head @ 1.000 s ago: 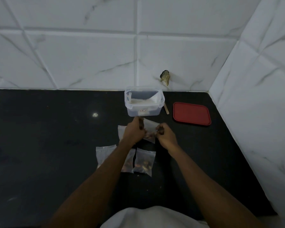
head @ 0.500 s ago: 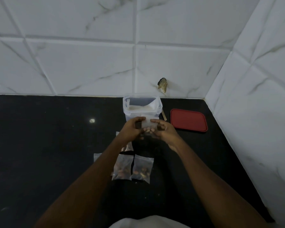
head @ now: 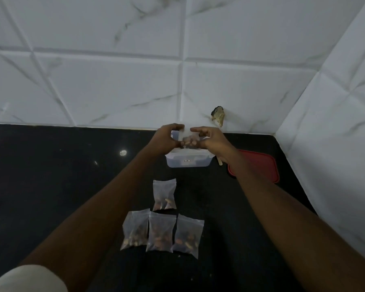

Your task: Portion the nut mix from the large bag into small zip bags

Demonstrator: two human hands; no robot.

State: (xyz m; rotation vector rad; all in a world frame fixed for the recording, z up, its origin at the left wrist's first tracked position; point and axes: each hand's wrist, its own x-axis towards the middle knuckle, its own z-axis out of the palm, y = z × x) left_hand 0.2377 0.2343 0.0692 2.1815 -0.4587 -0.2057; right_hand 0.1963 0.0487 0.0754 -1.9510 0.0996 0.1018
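Note:
A small clear zip bag [head: 189, 140] with nuts in its bottom is held up between both hands, above a clear plastic tub [head: 188, 162]. My left hand [head: 167, 138] pinches the bag's left top edge and my right hand [head: 211, 139] pinches its right side. Several filled small zip bags lie on the black counter: one [head: 164, 194] nearer the tub and a row of three [head: 135, 230] [head: 161, 232] [head: 188, 236] in front of it. The large bag itself is hidden inside the tub, apart from a pale strip.
A red lid [head: 261, 167] lies flat right of the tub, partly behind my right forearm, with a wooden stick [head: 220, 162] beside it. White marble-look tiled walls [head: 114, 85] close the back and right. The black counter [head: 51, 165] stretches left.
Both hands have lifted the small bag from counter height to above the tub. The filled bags on the counter, hidden under my arms before, now show fully.

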